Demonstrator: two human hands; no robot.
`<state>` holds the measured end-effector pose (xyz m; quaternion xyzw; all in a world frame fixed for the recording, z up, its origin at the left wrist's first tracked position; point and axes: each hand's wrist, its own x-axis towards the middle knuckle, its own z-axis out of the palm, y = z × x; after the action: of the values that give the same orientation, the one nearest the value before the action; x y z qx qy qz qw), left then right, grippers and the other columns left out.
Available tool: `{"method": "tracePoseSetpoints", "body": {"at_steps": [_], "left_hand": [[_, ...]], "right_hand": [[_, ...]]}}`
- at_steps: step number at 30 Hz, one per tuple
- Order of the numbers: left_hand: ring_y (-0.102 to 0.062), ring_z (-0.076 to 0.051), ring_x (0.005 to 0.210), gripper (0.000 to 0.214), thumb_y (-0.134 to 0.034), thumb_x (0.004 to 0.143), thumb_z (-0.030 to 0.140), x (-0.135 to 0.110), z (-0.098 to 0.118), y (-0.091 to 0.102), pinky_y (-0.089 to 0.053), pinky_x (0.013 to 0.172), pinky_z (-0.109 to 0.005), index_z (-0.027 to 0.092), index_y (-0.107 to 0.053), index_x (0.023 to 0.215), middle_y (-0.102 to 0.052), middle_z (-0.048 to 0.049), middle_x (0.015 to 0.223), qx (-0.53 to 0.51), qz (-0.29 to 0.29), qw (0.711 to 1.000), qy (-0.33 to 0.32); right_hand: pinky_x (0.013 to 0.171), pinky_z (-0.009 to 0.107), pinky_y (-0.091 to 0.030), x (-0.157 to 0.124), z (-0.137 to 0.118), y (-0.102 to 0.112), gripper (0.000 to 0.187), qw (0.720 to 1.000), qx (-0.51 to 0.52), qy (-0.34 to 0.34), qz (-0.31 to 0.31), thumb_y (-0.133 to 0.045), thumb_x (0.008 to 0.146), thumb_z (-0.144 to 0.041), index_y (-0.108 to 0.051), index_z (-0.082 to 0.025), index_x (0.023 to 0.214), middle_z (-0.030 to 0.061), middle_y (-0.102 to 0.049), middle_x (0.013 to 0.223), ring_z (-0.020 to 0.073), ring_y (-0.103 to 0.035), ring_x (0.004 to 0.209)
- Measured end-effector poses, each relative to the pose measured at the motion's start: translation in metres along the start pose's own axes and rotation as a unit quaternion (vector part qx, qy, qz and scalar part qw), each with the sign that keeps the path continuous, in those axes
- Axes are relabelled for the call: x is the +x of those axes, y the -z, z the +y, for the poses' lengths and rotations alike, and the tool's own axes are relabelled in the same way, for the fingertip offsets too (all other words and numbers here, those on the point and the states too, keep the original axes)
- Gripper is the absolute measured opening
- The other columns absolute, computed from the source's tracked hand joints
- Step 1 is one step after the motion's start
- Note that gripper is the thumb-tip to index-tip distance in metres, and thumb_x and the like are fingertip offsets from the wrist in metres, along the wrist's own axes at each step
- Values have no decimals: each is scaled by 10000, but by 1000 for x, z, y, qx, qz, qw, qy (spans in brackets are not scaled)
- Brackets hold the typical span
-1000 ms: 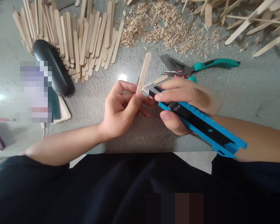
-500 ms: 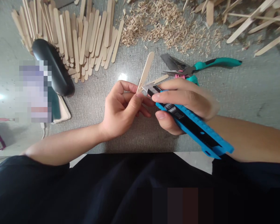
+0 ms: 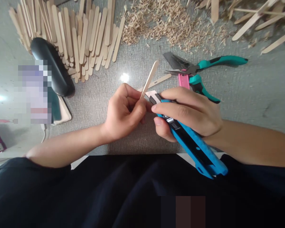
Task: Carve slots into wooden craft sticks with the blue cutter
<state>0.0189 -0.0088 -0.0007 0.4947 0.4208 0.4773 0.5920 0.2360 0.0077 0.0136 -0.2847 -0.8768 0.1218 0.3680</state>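
My left hand (image 3: 125, 112) pinches the lower end of a thin wooden stick (image 3: 150, 77), which points up and to the right. My right hand (image 3: 188, 112) is wrapped round a blue utility knife (image 3: 192, 144). Its bare blade (image 3: 151, 94) rests against the stick just above my left fingers. Both hands hover over the grey table (image 3: 251, 91), close together.
Teal-handled pliers (image 3: 199, 71) lie just behind my right hand, with a loose stick (image 3: 160, 79) beside them. A heap of wooden sticks (image 3: 80, 34) and a black oblong object (image 3: 52, 71) sit at the left. Wood shavings (image 3: 166, 22) and more sticks (image 3: 258, 15) lie at the back.
The stick has turned edge-on and tilted further right. My right hand has swung the knife's tail down towards me, with the blade staying at the stick.
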Motion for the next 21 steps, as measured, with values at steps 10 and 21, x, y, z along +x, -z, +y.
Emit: {"method": "tracePoseSetpoints", "body": {"at_steps": [10,21], "left_hand": [[-776,-125,571,346,-672,1174,507,1,-11,10,-522,467,-191,287,-441,1040,-680,101,653,28,-78,996,-22],[-729,-138,551,541,-762,1079,716,4,-4,7,-493,472,-230,283,-445,1011,-665,75,656,-19,-30,997,61]], "right_hand": [[696,323,-706,2,2,-1,180,998,55,-22,19,-719,1043,-225,-735,-260,1219,73,-852,1124,202,-826,870],[745,361,-725,5,11,-25,217,976,170,-59,124,-758,992,-247,-799,-328,1190,24,-867,1066,228,-846,831]]}}
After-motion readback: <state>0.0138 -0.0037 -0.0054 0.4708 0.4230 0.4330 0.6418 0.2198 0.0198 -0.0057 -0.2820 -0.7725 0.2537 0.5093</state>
